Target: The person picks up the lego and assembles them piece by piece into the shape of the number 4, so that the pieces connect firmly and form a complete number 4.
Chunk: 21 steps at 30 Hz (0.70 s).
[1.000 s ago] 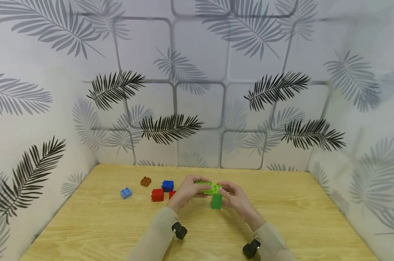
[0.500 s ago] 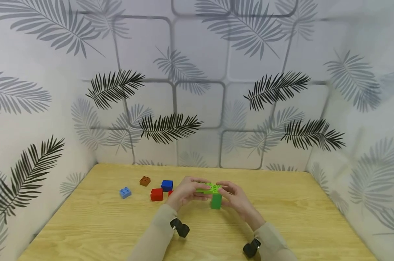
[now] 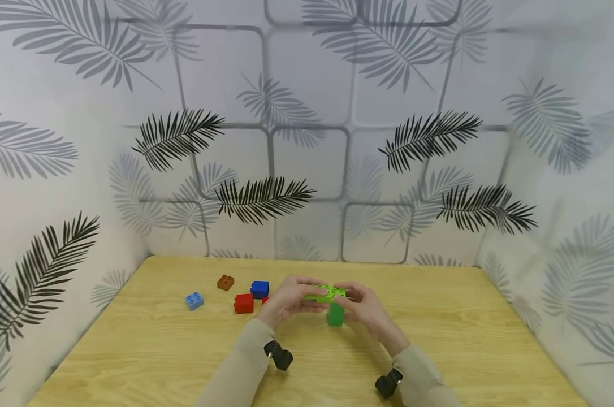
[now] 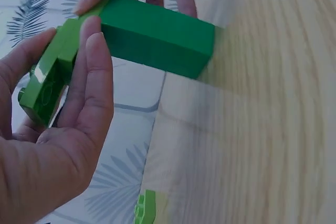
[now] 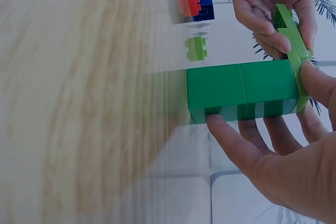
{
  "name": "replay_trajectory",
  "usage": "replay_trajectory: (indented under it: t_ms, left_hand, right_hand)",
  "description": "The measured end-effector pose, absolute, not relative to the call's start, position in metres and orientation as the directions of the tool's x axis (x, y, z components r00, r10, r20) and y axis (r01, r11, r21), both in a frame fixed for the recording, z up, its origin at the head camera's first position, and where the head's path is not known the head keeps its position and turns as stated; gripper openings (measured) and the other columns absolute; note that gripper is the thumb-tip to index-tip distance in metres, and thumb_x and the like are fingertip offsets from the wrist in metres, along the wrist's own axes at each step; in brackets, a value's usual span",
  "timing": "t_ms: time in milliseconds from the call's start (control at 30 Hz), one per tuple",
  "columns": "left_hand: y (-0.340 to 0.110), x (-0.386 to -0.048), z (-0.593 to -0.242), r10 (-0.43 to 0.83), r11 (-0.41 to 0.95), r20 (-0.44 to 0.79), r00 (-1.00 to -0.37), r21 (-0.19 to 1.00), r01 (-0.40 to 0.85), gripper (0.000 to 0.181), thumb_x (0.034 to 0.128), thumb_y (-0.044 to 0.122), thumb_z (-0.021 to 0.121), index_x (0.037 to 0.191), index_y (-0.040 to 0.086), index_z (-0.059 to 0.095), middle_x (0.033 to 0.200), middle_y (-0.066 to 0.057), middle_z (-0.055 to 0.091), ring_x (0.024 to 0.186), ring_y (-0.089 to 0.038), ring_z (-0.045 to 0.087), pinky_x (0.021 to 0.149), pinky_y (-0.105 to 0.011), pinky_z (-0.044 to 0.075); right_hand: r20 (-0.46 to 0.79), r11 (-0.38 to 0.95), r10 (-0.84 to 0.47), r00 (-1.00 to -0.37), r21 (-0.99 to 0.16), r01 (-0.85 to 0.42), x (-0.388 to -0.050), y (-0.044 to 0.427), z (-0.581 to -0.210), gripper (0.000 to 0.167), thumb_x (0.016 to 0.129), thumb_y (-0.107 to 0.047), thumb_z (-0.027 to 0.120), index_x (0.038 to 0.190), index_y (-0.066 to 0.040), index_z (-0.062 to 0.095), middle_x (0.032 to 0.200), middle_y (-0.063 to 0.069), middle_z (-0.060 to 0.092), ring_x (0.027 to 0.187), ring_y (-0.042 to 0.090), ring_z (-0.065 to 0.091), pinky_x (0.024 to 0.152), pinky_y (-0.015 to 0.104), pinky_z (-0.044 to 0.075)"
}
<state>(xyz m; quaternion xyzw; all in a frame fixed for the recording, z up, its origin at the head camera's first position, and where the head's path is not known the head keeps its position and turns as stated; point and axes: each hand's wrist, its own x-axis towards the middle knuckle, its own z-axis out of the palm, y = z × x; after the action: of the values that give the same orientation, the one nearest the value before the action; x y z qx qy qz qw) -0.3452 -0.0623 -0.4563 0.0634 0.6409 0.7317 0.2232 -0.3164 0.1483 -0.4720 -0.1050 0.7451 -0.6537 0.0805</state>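
A column of dark green blocks stands upright on the table; the right wrist view shows two blocks joined. Across its top lie light green bricks, reaching out to the left. My left hand pinches the overhanging end between thumb and fingers, also seen in the left wrist view as a hand round the light green bricks. With its thumb on the light green piece and fingertips along the column's side, my right hand grips the stack from the right.
Left of my hands lie a red brick, a dark blue brick, a brown brick and a light blue brick. Another red brick is partly hidden by my left hand. A small light green brick stands behind the column.
My right hand has shifted very slightly left on the top of the stack. Both hands keep their hold, and the stack stays where it was.
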Motion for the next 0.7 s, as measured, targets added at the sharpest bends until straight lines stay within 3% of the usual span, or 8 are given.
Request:
replay_trajectory:
  t_ms: [200,400,700]
  left_hand:
    - [-0.066,-0.345,-0.456,0.404,0.076,-0.107,-0.909,0.994,-0.084,0.038,0.0894,0.024,0.073,0.124,0.008,0.068,0.11,-0.012,0.072,0.094,-0.028,0.073,0.087,-0.045,0.056]
    - [-0.074,-0.34,-0.454,0.44,0.196,0.018,-0.898,0.974,0.115,0.038,0.0893,0.026,0.073,0.124,0.011,0.068,0.109,-0.014,0.07,0.101,-0.041,0.067,0.085,-0.046,0.056]
    - [-0.105,-0.342,-0.45,0.463,0.219,0.043,-0.885,0.962,0.162,0.045,0.0881,0.026,0.075,0.128,0.007,0.064,0.117,-0.011,0.068,0.105,-0.04,0.065,0.093,-0.054,0.051]
  right_hand:
    - [0.007,0.12,-0.256,-0.967,-0.992,-0.039,-0.316,0.148,-0.47,0.044,0.095,-0.022,0.066,0.135,-0.007,0.056,0.131,0.021,0.057,0.107,0.024,0.064,0.088,0.046,0.056]
    - [0.006,0.132,-0.255,-0.967,-0.99,-0.041,-0.315,0.149,-0.468,0.044,0.096,-0.021,0.065,0.136,-0.006,0.055,0.133,0.023,0.056,0.107,0.023,0.064,0.088,0.047,0.056]
    - [-0.005,0.148,-0.242,-0.97,-0.988,-0.032,-0.313,0.149,-0.467,0.045,0.097,-0.021,0.063,0.138,-0.007,0.054,0.135,0.021,0.056,0.109,0.022,0.062,0.088,0.048,0.055]
